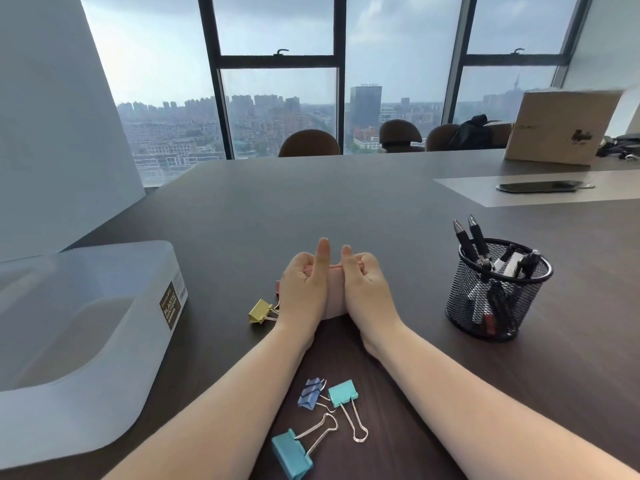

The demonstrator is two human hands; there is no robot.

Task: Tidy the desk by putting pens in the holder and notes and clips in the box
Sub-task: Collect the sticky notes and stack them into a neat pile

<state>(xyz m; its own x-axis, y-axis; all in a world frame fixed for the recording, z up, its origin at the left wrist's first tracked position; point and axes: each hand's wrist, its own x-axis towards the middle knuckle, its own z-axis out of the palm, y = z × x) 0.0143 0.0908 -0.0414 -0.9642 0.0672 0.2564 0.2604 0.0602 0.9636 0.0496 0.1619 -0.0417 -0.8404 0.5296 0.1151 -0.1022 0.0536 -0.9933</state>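
A pink stack of sticky notes (333, 295) lies on the dark desk, squeezed between my left hand (304, 289) and my right hand (365, 292); both curl around its sides, thumbs raised. A yellow binder clip (260, 311) rests just left of my left wrist. Between my forearms lie a blue clip (309, 393), a teal clip (343, 393) and another teal clip (291, 453). The black mesh pen holder (498, 296), with several pens in it, stands to the right. The translucent plastic box (104, 341) sits open at the left.
A cardboard box (557, 128) and a dark flat object (540, 186) lie at the far right of the desk. Chairs (308, 143) line the far edge before large windows. A white panel (62, 133) rises at the left behind the plastic box.
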